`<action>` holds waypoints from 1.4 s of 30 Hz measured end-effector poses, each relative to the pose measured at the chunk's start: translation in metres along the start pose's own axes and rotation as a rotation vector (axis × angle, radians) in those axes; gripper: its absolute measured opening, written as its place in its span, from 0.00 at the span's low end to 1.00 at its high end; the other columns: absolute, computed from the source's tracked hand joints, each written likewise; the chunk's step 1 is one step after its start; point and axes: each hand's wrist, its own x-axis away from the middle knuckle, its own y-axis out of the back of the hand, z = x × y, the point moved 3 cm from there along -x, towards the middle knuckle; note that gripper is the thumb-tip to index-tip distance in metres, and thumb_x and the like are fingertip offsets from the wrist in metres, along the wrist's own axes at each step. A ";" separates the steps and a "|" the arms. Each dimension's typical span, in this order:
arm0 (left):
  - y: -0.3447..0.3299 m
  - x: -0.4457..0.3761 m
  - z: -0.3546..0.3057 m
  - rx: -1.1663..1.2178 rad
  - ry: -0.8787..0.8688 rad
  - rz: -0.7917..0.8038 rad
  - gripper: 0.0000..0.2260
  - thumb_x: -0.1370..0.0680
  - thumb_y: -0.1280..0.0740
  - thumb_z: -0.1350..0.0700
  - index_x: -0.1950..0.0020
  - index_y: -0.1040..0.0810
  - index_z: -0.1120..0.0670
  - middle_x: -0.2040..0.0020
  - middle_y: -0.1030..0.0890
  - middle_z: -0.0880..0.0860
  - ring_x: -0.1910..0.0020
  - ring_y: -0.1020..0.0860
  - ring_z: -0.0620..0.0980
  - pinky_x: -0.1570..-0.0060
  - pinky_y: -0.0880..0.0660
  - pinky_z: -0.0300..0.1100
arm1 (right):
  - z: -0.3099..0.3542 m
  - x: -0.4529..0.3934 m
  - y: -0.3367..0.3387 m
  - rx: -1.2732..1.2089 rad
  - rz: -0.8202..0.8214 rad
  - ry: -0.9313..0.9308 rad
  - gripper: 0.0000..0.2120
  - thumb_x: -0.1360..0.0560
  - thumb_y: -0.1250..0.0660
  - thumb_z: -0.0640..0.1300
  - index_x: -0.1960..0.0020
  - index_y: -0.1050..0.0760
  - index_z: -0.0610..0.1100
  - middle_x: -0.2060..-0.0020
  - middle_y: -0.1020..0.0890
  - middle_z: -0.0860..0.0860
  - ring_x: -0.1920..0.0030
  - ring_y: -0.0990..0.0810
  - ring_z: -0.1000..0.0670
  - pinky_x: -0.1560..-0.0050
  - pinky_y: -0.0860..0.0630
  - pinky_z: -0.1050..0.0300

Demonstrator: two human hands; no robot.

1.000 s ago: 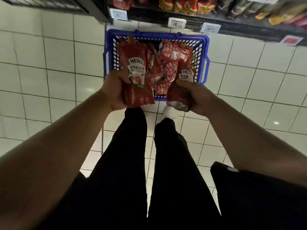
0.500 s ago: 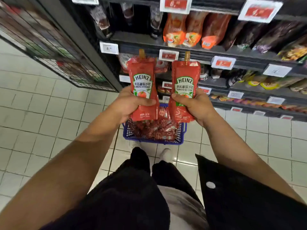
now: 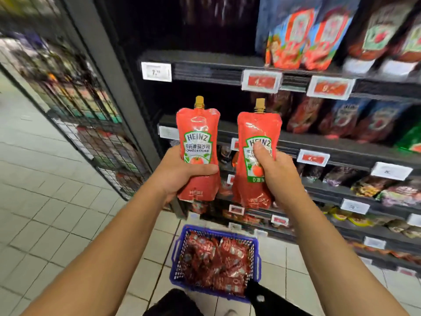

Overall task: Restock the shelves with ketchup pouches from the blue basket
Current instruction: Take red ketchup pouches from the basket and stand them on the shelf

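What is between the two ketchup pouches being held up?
Nothing held. In the head view, the left pouch and the right pouch stand side by side with a narrow gap; through it only the dark shelf and a blurred price tag show behind.

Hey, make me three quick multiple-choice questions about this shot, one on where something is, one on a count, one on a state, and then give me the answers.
1. Where is the blue plastic mesh basket?
A. on a shelf
B. on the tiled floor below the hands
C. hung on an arm

2. How many red Heinz ketchup pouches with gold caps are held up?
A. one
B. two
C. four

3. How does the left hand hold its pouch?
A. flat on an open palm
B. pinched by the cap
C. gripped round the middle, upright

Answers:
1 B, the blue plastic mesh basket sits on the tiles before the shelving.
2 B, a left pouch and a right pouch.
3 C, the left hand wraps the pouch's body, cap upward; the right hand does likewise.
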 end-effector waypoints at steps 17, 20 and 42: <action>0.107 -0.145 -0.144 -0.047 -0.348 0.056 0.23 0.43 0.16 0.50 0.50 0.17 0.46 0.53 0.13 0.52 0.56 0.14 0.52 0.60 0.19 0.39 | 0.136 -0.101 -0.075 0.038 -0.116 0.168 0.26 0.29 0.33 0.72 0.52 0.17 0.50 0.57 0.12 0.47 0.56 0.13 0.46 0.50 0.18 0.45; 0.125 -0.175 -0.165 -0.052 -0.406 0.071 0.23 0.43 0.16 0.50 0.51 0.17 0.44 0.53 0.13 0.51 0.56 0.14 0.50 0.61 0.20 0.36 | 0.150 -0.125 -0.095 -0.019 -0.143 0.170 0.19 0.28 0.33 0.67 0.53 0.17 0.52 0.56 0.12 0.47 0.55 0.13 0.46 0.56 0.17 0.52; 0.132 -0.361 -0.192 -0.175 -0.623 -0.178 0.34 0.38 0.16 0.61 0.36 0.27 0.53 0.49 0.19 0.45 0.55 0.23 0.25 0.55 0.28 0.22 | 0.180 -0.234 -0.120 -0.024 -0.144 0.080 0.19 0.23 0.34 0.60 0.58 0.15 0.47 0.60 0.13 0.45 0.60 0.13 0.46 0.62 0.18 0.52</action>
